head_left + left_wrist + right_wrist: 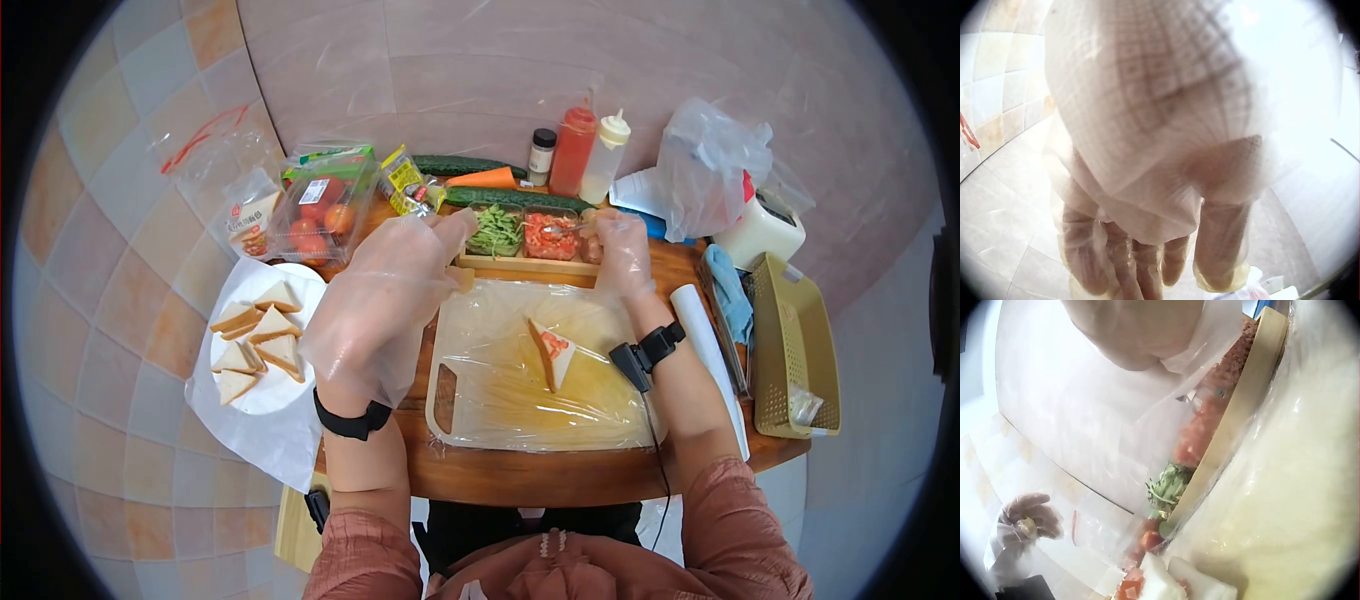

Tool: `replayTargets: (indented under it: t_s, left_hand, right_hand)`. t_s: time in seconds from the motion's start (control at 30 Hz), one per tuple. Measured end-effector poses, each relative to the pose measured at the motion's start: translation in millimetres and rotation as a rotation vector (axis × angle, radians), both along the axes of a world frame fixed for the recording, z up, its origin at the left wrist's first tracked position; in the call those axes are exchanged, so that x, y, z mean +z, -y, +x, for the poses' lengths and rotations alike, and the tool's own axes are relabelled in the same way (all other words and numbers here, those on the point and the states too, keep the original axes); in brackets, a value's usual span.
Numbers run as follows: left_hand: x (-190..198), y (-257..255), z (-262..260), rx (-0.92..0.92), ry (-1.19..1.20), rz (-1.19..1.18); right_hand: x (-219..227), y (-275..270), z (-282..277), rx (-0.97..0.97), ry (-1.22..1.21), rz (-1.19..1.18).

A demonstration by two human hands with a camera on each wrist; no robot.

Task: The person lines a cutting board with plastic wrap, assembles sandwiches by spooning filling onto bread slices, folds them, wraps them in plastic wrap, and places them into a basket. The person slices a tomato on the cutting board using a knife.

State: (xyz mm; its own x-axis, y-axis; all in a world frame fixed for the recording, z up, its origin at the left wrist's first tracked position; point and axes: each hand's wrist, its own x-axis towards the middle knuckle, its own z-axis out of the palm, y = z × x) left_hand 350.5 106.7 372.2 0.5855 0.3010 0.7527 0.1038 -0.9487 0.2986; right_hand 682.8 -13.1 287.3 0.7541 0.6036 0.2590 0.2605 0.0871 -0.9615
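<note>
The fingers of my right hand (622, 248) are at the end of the tray (530, 266), over the pink mince (1235, 365); the glove and the angle hide their tips, so I cannot tell whether they pinch something. The fingers of my left hand (385, 285) hang loosely bent and hold nothing that I can see. The bread (550, 357), with red bits on its white face, lies alone on the film-covered board (480, 400), and I touch it with neither hand.

The first danger, I think, is in the carrying. If I take too much mince, or pinch it weakly through the slippery glove, crumbs may fall among the tomato (550, 237) and the greens (495, 232), which sit just beside it, or on the film. The second danger is the bread itself: on smooth film it could slide or turn when I press from one side only, and the loose bits would spill. Also, the wire (655, 425) hanging from my right wrist passes near the board's edge; a quick pull back could catch there. Lastly, my wide left glove might sweep the tray if I lower it carelessly.
</note>
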Motion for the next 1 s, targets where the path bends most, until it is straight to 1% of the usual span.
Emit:
replayTargets:
  t_s: [0.03,0.07,0.13,0.17,0.23,0.3,0.37,0.43,0.47,0.53,0.57,0.6,0.63,0.67,0.73,0.77,0.83,0.87,0.9,0.97,1.0]
  left_hand:
    - [0.0,1.3,-0.4,0.002,-0.016,-0.006]
    - [-0.3,7.1,2.7,0.005,-0.032,-0.012]
    - [2.7,4.9,5.6,0.010,-0.061,-0.025]
    - [3.2,3.6,4.6,0.014,-0.075,-0.032]
    - [4.4,5.0,7.2,0.021,-0.103,-0.048]
    - [7.0,-2.0,4.9,0.029,-0.132,-0.063]
    - [7.3,2.4,6.3,0.033,-0.159,-0.075]
    - [10.5,2.5,10.2,0.036,-0.183,-0.084]
    - [10.6,3.7,9.2,0.037,-0.195,-0.088]
    - [14.3,2.0,11.8,0.038,-0.221,-0.097]
    - [16.1,-3.2,9.5,0.038,-0.235,-0.100]
    - [19.3,-1.8,16.3,0.037,-0.248,-0.104]
    - [19.9,-6.1,12.0,0.036,-0.262,-0.107]
    - [20.3,-4.1,12.3,0.034,-0.276,-0.110]
    - [20.1,1.5,11.1,0.028,-0.306,-0.112]
    - [21.0,2.9,10.9,0.025,-0.322,-0.111]
    - [25.0,2.9,13.0,0.022,-0.354,-0.109]
    - [27.3,3.6,15.6,0.022,-0.370,-0.108]
    - [28.9,3.4,15.4,0.022,-0.386,-0.108]
    - [32.3,2.6,16.1,0.023,-0.418,-0.108]
    - [33.7,2.7,16.9,0.023,-0.433,-0.108]
  right_hand:
    - [-6.1,0.6,6.6,0.050,-0.080,0.054]
    - [-4.1,0.7,3.6,0.050,-0.082,0.054]
    - [0.5,1.0,-2.2,-0.093,-0.017,0.035]
    - [-0.8,0.9,-1.5,-0.092,-0.017,0.033]
    - [-4.1,0.9,0.3,-0.065,-0.119,0.098]
    - [-3.1,2.4,-0.8,-0.050,-0.142,0.099]
    - [-3.3,3.3,0.3,-0.038,-0.162,0.103]
    - [-5.4,3.1,3.6,-0.118,0.037,0.018]
    - [-4.4,2.7,3.9,-0.120,0.038,0.019]
    - [-3.6,1.7,3.4,-0.190,0.333,-0.038]
    - [5.4,3.2,-5.5,-0.194,0.333,-0.037]
    - [22.5,6.2,-22.1,-0.187,0.327,-0.081]
    - [31.7,7.1,-32.0,-0.180,0.320,-0.125]
    - [26.7,3.5,-29.8,-0.185,0.319,-0.124]
    - [12.6,-5.4,-21.2,-0.215,0.599,-0.121]
    - [14.9,-6.5,-25.6,-0.223,0.596,-0.118]
    - [19.9,-9.1,-34.8,-0.210,0.625,-0.229]
    - [21.0,-10.9,-35.4,-0.192,0.683,-0.164]
    - [21.8,-9.7,-36.6,-0.198,0.679,-0.161]
    - [25.1,-6.7,-39.8,-0.170,0.367,-0.197]
    - [20.0,-6.2,-33.8,-0.174,0.365,-0.194]
